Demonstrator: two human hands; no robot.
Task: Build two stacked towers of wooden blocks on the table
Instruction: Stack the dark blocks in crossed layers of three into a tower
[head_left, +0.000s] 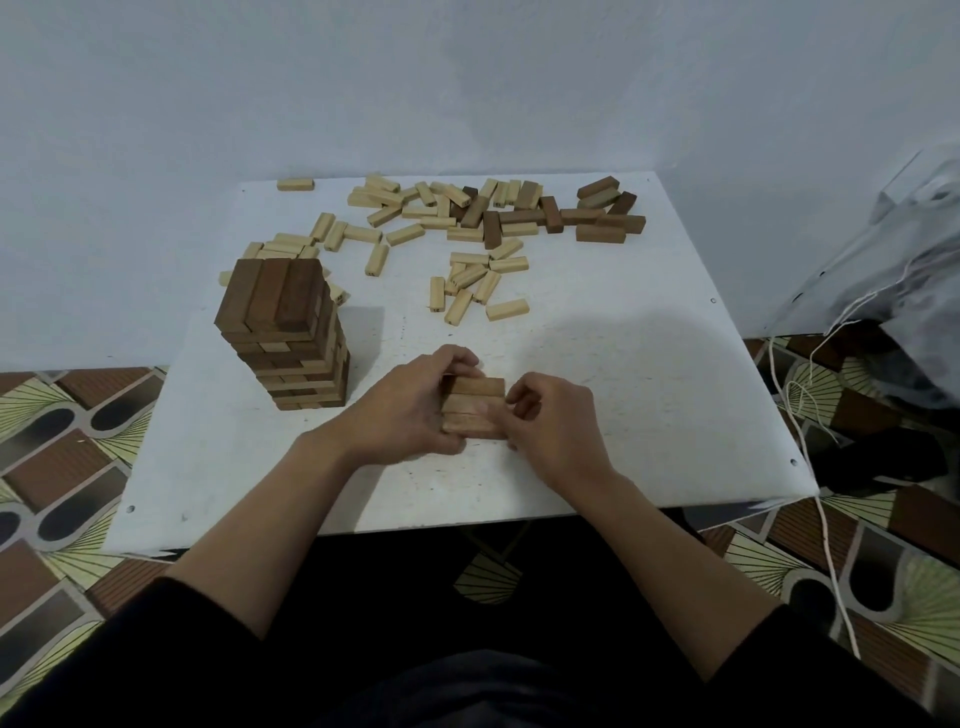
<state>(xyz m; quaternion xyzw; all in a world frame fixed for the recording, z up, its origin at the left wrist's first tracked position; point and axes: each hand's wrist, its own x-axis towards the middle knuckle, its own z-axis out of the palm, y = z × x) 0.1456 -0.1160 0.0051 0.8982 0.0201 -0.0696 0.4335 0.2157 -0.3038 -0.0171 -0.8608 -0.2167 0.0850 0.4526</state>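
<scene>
By wall (467, 78): wht table (623, 389), tiled flr (78, 441)

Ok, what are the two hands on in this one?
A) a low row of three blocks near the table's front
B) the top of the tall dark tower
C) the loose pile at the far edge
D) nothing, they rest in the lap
A: the left hand and right hand hold the three blocks from either side, while the tall tower stands apart to their left.
</scene>
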